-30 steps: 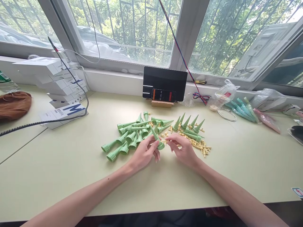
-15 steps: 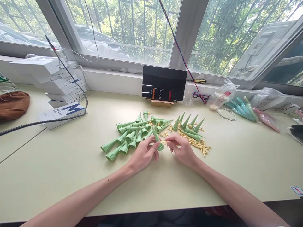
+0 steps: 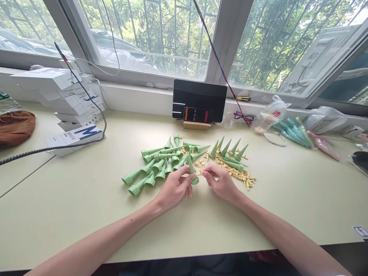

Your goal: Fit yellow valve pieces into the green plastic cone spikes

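My left hand [image 3: 176, 187] is closed around a green plastic plant-watering spike [image 3: 191, 165], its point up and its wide ribbed cap end low. My right hand [image 3: 222, 183] pinches a small yellow valve piece [image 3: 200, 173] against the spike's side, near the cap end. Whether the piece sits in the spike or only touches it I cannot tell. Left of and behind my left hand lies a heap of green spikes [image 3: 158, 165]. Beyond my right hand, several spikes [image 3: 226, 148] stand upright near a scatter of yellow valve pieces [image 3: 244, 177].
A phone [image 3: 198, 115] showing a timer leans on a black tablet [image 3: 199, 96] at the back. White boxes [image 3: 66, 92] are stacked at the left, with a black cable [image 3: 94, 103] crossing before them. Plastic bags [image 3: 271, 115] and teal items [image 3: 293, 132] lie at the back right.
The spike in my left hand has tilted and shifted very slightly right. My right fingertips have moved a little right and toward me, still at the yellow piece.
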{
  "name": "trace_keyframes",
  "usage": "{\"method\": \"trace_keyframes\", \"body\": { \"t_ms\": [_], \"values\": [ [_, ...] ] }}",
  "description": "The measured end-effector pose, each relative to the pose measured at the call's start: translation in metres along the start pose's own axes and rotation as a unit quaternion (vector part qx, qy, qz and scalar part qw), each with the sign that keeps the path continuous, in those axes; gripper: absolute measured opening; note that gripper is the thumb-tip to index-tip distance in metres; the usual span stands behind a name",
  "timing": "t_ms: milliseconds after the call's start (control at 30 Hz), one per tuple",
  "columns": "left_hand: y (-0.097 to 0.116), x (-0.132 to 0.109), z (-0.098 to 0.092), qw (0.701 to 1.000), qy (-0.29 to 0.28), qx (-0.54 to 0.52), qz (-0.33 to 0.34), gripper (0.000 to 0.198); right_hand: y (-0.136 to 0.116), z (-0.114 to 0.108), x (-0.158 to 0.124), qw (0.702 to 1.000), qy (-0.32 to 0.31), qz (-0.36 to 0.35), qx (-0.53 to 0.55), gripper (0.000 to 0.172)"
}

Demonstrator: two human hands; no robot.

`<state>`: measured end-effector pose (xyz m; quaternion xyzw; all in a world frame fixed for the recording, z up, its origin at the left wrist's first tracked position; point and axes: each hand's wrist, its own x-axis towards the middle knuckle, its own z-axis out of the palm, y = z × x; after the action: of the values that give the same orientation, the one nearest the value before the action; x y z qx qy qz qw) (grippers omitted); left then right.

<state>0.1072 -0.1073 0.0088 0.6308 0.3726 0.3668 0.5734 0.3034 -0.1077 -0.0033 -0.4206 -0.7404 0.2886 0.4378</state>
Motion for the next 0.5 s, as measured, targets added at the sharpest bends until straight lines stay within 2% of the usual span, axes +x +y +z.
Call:
{"method": "trace_keyframes", "body": {
  "t_ms": [267, 500],
  "values": [
    [-0.0027, -0.0017, -0.0009, 0.999, -0.005, 0.032, 0.009, 0.027, -0.0003, -0.0013, 0.0008, 0.997, -0.006, -0.033, -0.065, 0.034],
    [-0.0017, -0.0029, -0.0012, 0.996, -0.012, 0.078, 0.036, 0.02, -0.0021, 0.0, 0.0, 0.996, -0.014, -0.029, -0.083, 0.045]
  ]
}}
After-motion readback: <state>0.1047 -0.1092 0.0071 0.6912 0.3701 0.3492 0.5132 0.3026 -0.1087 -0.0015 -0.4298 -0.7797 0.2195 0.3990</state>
